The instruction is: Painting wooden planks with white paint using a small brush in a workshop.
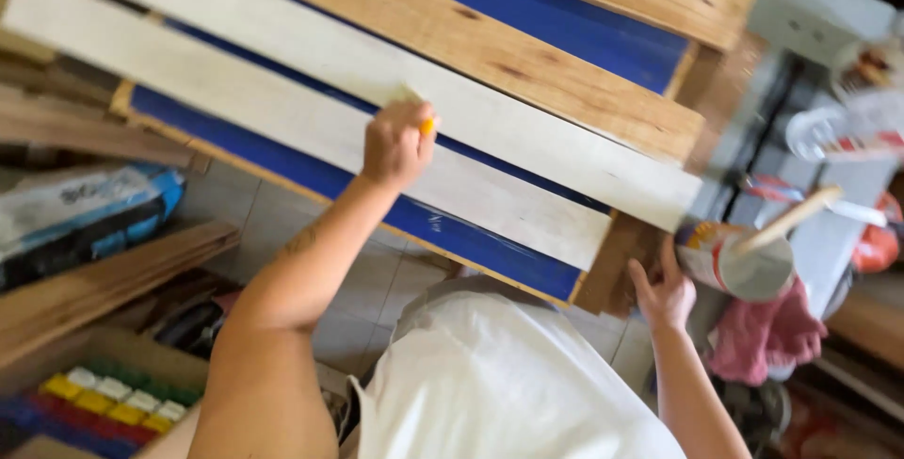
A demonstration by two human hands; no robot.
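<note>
My left hand (pixel 396 144) is closed on a small yellow-handled tool (pixel 426 126), its tip hidden, held against a whitish plank (pixel 282 115). That plank lies with a second whitish plank (pixel 527 134) and bare wooden planks (pixel 490 54) across a blue-topped table (pixel 556 21). My right hand (pixel 665 291) rests open against the table's near right corner, beside a paint can (pixel 734 261) with a wooden stick (pixel 786 219) standing in it.
A pink cloth (pixel 767 332) hangs under the can. Stacked boards (pixel 94 280) and a bag (pixel 85 214) lie at left over a tiled floor (pixel 377 289). A cardboard box with several coloured pots (pixel 104 402) sits at lower left. Clutter fills a grey bench (pixel 838 129) at right.
</note>
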